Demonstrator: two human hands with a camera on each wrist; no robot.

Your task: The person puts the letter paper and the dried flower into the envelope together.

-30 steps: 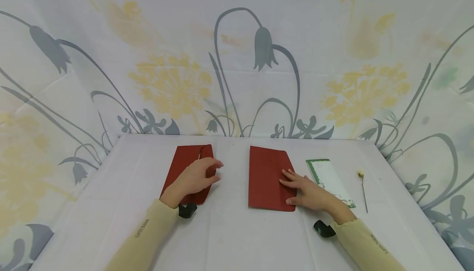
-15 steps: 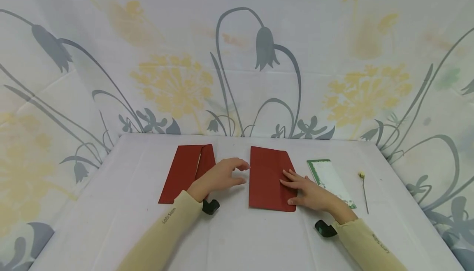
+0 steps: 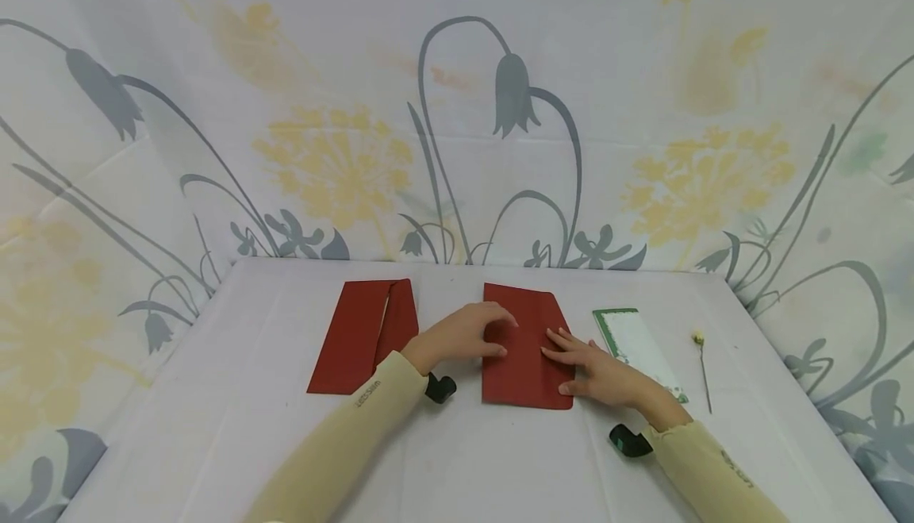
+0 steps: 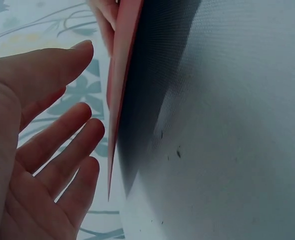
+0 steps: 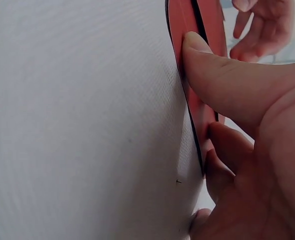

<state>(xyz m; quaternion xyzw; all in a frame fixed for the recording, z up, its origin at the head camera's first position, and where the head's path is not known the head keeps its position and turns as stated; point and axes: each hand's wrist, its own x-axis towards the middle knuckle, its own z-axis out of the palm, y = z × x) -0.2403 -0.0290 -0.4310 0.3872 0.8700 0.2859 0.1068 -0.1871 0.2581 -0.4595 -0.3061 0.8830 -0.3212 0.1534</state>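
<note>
Two red paper envelopes lie on the white-covered table. Over the left edge of the middle envelope (image 3: 526,376) hovers my left hand (image 3: 460,336), its fingers loosely bent and holding nothing. In the left wrist view, a gap shows between the left fingertips (image 4: 96,131) and the envelope's edge (image 4: 118,85). My right hand (image 3: 607,376) rests with spread fingers on the right-hand part of that same envelope. The right wrist view has the thumb (image 5: 200,52) lying flat against the red paper (image 5: 180,22), close to its rim.
Left of my hands lies the other red envelope (image 3: 350,340), its flap folded over. A white card (image 3: 639,344) with a green leafy border is partly behind the right wrist. Farther right is a small yellow flower (image 3: 698,339) on a thin stem. A flower-printed cloth (image 3: 457,150) hangs behind.
My left hand has moved right, from above the left envelope to the left edge of the middle one, uncovering the left envelope's flap. My right hand has stayed in place.
</note>
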